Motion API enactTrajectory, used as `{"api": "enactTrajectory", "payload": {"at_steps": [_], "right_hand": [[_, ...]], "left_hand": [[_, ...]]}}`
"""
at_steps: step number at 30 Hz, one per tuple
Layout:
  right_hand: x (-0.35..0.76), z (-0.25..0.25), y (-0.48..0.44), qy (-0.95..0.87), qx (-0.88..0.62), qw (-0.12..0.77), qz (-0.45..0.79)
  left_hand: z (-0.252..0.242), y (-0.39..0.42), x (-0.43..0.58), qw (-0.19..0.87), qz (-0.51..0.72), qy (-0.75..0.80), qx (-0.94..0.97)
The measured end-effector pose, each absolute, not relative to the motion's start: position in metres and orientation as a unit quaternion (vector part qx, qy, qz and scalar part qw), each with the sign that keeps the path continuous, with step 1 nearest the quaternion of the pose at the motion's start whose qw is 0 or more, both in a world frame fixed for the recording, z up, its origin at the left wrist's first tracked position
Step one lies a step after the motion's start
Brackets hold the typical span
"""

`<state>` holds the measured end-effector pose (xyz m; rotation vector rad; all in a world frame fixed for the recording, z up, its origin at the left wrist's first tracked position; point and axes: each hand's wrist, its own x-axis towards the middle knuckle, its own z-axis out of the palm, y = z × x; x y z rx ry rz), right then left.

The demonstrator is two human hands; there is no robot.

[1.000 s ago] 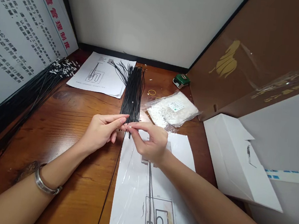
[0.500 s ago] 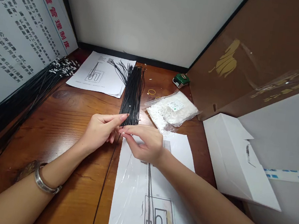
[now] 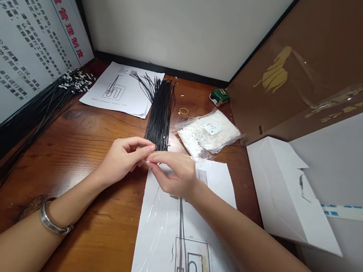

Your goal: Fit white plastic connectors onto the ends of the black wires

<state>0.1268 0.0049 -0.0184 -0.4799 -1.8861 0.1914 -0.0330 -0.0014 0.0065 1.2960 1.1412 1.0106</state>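
Meeting fingertip to fingertip over the wooden table [image 3: 91, 213], the left hand [image 3: 121, 159] and the right hand [image 3: 176, 175] are coming in from the near edge, forearms angled inward, a metal bracelet [image 3: 53, 221] sitting on the left wrist. Both hands are pinching with thumb and forefinger at one spot, just at the near end of the black wire bundle [image 3: 161, 111]; what they are pinching is too small to make out, likely a wire end. The bundle is lying straight, running away toward the back wall, its far strands fanning out over a printed sheet [image 3: 117, 89]. A larger drawing sheet under clear film [image 3: 167, 241] is lying beneath the right hand. Room is tight: a board with printed text [image 3: 17, 38] and a heap of loose black wires [image 3: 29, 120] are hemming the left side, a cardboard panel [image 3: 311, 64] and a white box [image 3: 281, 189] the right. A bag of white parts [image 3: 208, 135] is sitting just right of the bundle, with bare wood open by the left forearm.
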Motion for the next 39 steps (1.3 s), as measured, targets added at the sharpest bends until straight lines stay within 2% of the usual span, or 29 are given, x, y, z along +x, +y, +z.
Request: {"api": "enactTrajectory", "payload": {"at_steps": [15,25,39], "right_hand": [[0.1264,-0.0204,0.005,-0.777,-0.211,0.584,0.102],[0.1284,-0.0189,0.0072,-0.731,-0.285,0.614,0.085],[0.1316,-0.0198,0.0095,-0.766,-0.264,0.575,0.114]], "left_hand": [[0.0077,-0.0018,-0.0338,0.593,0.405,0.458,0.523],[0.0083,-0.0019,-0.0335,0.577,0.42,0.483,0.507],[0.0038,-0.0001,-0.0362,0.605,0.378,0.4,0.575]]}}
